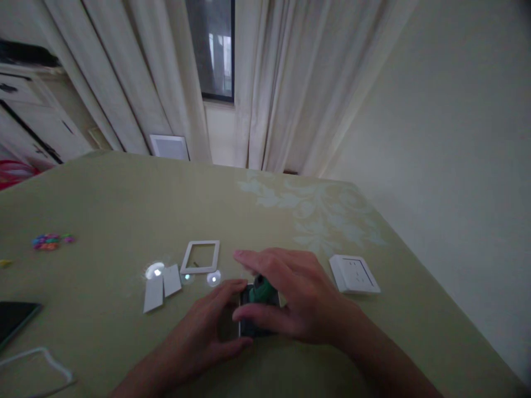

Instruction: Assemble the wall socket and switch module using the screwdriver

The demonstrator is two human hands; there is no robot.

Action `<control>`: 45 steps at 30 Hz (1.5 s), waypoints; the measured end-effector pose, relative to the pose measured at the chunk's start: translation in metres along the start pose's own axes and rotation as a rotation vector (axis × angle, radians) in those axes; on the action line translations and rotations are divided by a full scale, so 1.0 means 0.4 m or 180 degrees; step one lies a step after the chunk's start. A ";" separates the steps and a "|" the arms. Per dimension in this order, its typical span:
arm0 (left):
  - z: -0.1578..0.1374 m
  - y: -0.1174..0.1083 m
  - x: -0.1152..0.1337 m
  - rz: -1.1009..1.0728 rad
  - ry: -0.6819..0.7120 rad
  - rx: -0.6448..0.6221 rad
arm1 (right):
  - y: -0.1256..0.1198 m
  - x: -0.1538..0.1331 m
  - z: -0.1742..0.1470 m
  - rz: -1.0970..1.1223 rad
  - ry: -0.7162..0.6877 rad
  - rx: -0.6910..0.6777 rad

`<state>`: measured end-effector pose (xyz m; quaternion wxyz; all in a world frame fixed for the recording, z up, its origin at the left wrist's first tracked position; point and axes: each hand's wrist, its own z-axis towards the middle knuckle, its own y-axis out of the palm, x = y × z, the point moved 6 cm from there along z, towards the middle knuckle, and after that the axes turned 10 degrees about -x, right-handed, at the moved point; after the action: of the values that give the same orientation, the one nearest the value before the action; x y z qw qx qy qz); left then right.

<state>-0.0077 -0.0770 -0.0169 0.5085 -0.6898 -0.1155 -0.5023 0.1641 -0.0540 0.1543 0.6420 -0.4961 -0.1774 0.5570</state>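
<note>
A dark, square switch module [246,326] with a pale edge lies low at the near side of the table. My left hand [207,326] grips it from the left, thumb at the near edge and fingers at the far edge. Above the module, a green screwdriver handle [261,290] with a black end stands close to upright. My right hand [305,296] curls around this handle from the right, thumb and forefinger on either side of it. The handle's lower end and much of the module are hidden by my right hand.
Left of my hands lie a white square frame [217,257] and two white plates [154,294]. A white wall socket [355,275] sits to the right. Farther left are colourful small pieces [48,241], a dark flat device [16,320] and a white cable [45,354].
</note>
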 end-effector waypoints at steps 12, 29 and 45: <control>-0.007 0.011 -0.020 0.0011 -0.0046 -0.0034 | -0.008 -0.012 -0.009 -0.0613 -0.0057 0.0295; -0.006 0.014 -0.019 -0.0067 -0.0025 -0.0118 | -0.013 -0.013 -0.003 0.0510 0.0064 -0.0473; -0.006 0.022 -0.034 0.0044 -0.0011 -0.0025 | -0.008 0.014 -0.004 0.1363 0.0370 -0.0518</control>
<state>-0.0098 -0.0781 -0.0332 0.5091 -0.6935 -0.1097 -0.4979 0.1687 -0.0491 0.1544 0.4763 -0.6038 -0.0752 0.6347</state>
